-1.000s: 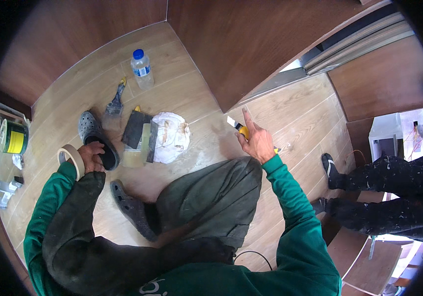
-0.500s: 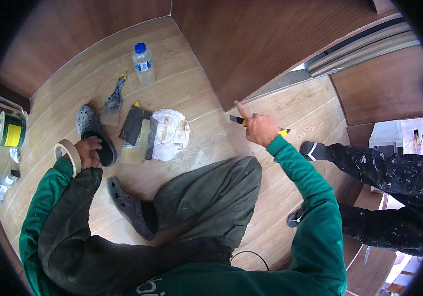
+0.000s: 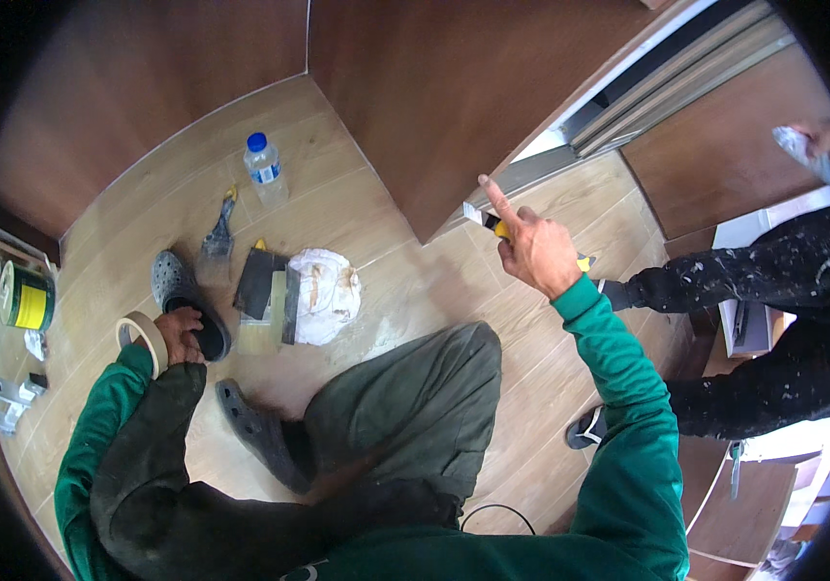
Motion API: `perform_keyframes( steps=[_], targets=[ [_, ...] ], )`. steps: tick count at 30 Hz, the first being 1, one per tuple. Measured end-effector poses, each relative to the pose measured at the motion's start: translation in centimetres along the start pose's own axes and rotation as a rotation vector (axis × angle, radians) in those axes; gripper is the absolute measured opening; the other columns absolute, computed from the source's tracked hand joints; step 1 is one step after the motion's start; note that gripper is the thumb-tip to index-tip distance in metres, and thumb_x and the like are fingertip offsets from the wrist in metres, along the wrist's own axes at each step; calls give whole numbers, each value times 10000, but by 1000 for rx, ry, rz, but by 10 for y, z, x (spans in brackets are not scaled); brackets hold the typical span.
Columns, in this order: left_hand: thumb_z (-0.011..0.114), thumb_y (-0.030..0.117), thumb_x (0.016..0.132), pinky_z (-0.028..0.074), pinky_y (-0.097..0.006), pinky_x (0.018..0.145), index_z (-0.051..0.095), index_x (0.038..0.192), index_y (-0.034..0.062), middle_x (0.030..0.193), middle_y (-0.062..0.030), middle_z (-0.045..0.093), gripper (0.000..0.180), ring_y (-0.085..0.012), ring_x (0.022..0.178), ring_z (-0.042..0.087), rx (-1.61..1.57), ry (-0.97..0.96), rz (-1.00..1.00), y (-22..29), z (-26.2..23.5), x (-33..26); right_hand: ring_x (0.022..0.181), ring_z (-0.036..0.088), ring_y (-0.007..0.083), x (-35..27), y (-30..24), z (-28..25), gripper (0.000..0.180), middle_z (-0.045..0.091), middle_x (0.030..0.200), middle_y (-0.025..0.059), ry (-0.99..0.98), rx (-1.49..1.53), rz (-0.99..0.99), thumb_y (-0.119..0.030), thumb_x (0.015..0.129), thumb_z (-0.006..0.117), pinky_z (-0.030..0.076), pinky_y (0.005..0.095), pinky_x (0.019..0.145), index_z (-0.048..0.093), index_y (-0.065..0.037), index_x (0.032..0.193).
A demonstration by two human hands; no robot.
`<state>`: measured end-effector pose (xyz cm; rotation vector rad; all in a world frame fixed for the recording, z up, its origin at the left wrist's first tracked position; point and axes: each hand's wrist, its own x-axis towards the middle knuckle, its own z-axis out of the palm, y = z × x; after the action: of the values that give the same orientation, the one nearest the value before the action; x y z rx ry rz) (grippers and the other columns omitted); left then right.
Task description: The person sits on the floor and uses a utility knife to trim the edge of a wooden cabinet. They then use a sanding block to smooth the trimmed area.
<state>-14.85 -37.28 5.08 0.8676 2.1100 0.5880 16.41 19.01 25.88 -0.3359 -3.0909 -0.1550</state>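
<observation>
1. I see my right hand (image 3: 541,254) raised at about two o'clock, closed around a yellow-handled knife (image 3: 492,225), index finger pointing up along the brown panel (image 3: 454,97).
2. My left hand (image 3: 179,332) sits at nine o'clock, fingers curled on a grey clog (image 3: 183,295), a tape roll (image 3: 141,339) around the wrist.
3. The knife lies well apart from the left hand, across my bent knee.
4. A white rag (image 3: 323,295) and water bottle (image 3: 265,172) lie on the floor between eleven and twelve o'clock.

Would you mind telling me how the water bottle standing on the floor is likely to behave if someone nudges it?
The water bottle stands upright, tall and narrow, so it would probably tip readily. Being round, it would likely roll across the smooth plank floor afterwards.
</observation>
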Motion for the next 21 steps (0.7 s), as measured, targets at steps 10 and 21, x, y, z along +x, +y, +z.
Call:
perform_keyframes(
  steps=[10, 21],
  targets=[
    [823, 182, 726, 496, -407, 1071, 657, 1264, -17, 1460, -207, 525, 597, -324, 1304, 566, 235, -108, 122, -45, -6, 27, 659, 698, 385, 4, 2, -35, 967, 658, 872, 212, 26, -156, 24, -135, 832, 646, 580, 503, 561, 135, -348, 1625],
    [631, 185, 918, 494, -592, 984, 463, 1405, -94, 1147, -307, 639, 586, -465, 1039, 660, -395, -284, 116, -13, -17, 5, 690, 682, 401, 22, 12, -135, 861, 663, 837, 214, 216, -16, 53, -195, 819, 673, 576, 483, 654, 283, -238, 1585]
  ],
)
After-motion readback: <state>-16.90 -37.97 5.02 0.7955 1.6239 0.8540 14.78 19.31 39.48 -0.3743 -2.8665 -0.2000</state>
